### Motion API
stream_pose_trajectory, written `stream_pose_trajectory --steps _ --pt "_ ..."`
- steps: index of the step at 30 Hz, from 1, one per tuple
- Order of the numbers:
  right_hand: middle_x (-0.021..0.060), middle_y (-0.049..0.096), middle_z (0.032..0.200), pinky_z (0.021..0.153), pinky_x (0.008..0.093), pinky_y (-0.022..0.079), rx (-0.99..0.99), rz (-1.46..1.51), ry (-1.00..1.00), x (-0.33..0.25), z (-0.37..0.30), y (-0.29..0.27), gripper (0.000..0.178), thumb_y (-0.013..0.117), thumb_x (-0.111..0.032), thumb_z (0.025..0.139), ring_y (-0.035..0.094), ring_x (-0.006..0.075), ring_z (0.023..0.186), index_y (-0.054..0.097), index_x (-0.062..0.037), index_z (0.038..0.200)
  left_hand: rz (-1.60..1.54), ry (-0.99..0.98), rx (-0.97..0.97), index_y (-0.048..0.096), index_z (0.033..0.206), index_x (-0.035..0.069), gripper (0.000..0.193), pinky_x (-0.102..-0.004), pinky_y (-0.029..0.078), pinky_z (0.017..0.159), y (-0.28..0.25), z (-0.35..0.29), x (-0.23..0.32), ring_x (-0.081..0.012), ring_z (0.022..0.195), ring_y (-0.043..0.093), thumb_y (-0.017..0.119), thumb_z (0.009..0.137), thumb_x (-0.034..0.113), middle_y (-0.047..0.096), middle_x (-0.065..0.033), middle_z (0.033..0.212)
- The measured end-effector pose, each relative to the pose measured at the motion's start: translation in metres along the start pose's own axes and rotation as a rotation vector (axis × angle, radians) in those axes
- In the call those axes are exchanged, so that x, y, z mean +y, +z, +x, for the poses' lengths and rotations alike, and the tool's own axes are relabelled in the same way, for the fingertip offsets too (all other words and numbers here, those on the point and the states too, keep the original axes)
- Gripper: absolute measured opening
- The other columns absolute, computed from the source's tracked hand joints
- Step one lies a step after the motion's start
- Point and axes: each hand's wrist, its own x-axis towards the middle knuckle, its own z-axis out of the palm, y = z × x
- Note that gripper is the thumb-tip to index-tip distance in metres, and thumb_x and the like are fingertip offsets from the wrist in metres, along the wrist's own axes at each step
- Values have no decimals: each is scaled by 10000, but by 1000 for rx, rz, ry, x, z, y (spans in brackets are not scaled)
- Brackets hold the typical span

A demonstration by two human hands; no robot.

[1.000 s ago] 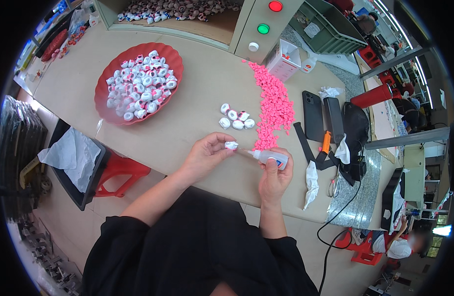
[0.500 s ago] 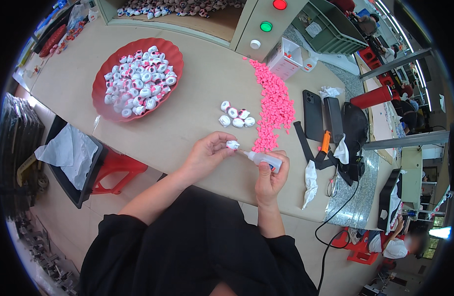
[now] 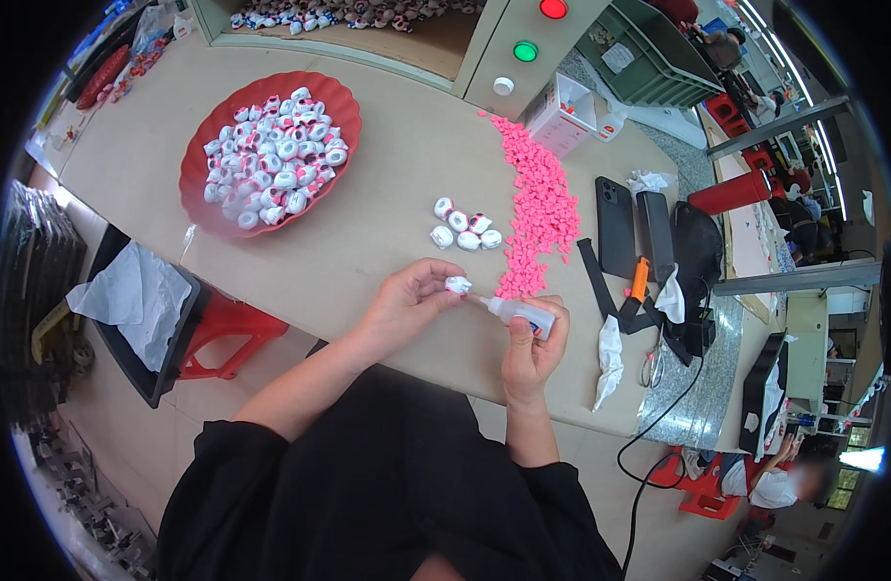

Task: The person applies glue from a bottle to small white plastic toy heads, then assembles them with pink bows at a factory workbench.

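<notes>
Between the fingertips of my left hand is a small white piece, the same kind as those lying on the table. My right hand is wrapped round a clear squeeze bottle, its thin nozzle pointing left at the white piece; whether the tip touches it I cannot tell. Just beyond my hands lies a small group of white pieces with dark and pink marks. To their right spreads a long heap of tiny pink pieces.
A red scalloped bowl full of white pieces stands at the left. A white box, a black phone, an orange-handled tool and scissors are on the right. A cabinet with lit buttons closes off the back.
Both hands keep nearly the same place, with the bottle still held against or close to the white piece. The view has shifted very slightly.
</notes>
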Motion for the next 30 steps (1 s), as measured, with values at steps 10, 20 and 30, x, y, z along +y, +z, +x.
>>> stream_pose_trajectory --steps 10,20,30 --pt "56 411 838 615 209 364 -2 -10 29 -3 0 1 233 544 -177 822 444 110 710 418 -13 928 34 0 3 453 1015 -42 205 -274 452 824 0 0 1 -152 925 538 488 813 -37 523 -87 969" --pt "58 410 838 622 211 372 -3 -44 13 -1 1 0 240 544 -184 823 449 113 715 417 -10 927 27 -2 5 452 1016 -42 211 -263 452 822 1 0 1 -147 930 537 492 808 -44 526 -86 966" --pt "62 412 853 631 205 365 -1 -136 -72 1 0 2 248 548 -182 822 449 118 732 419 -11 946 8 -3 14 454 1005 -36 204 -257 453 812 1 0 1 -146 926 541 501 806 -39 534 -87 962"
